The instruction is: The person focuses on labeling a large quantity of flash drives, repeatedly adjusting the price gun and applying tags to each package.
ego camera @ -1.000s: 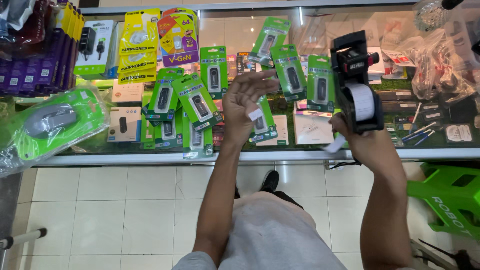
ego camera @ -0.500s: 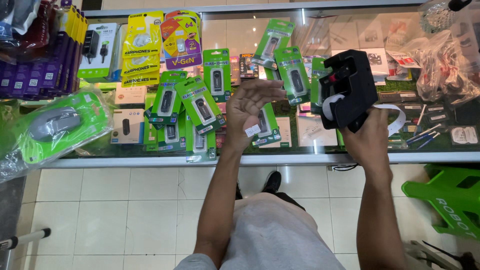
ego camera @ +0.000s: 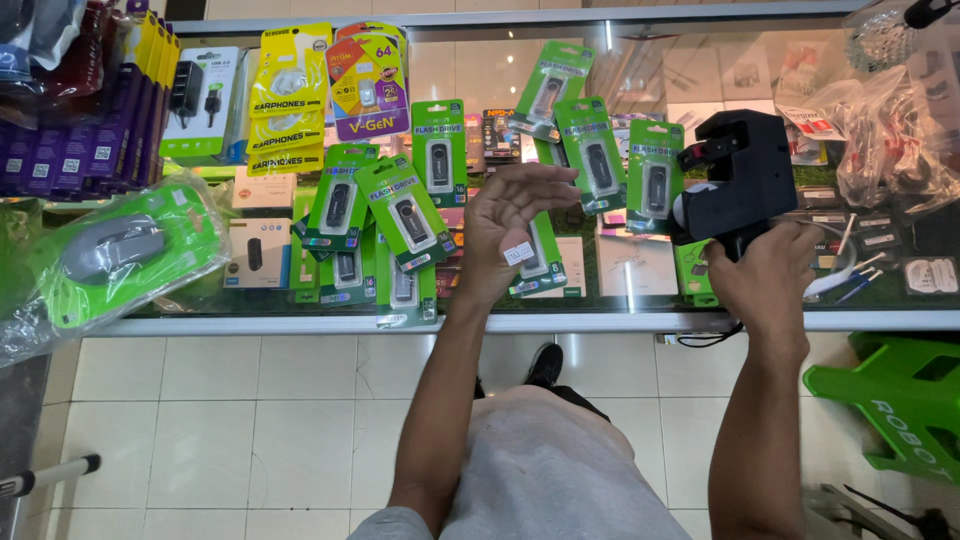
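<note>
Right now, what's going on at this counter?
A person stands at a glass counter strewn with green flash-drive packs. The right hand grips a black label gun, held up over the counter. The left hand is open, palm up, with two small white stickers on it. A bagged mouse lies at the left.

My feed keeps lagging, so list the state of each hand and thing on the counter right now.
Left hand: open, above the green flash drive packs.
Right hand: gripping the black label gun.
Green flash drive packs: sealed, scattered flat on the glass counter.
Bagged grey mouse: wrapped, lying flat.
</note>
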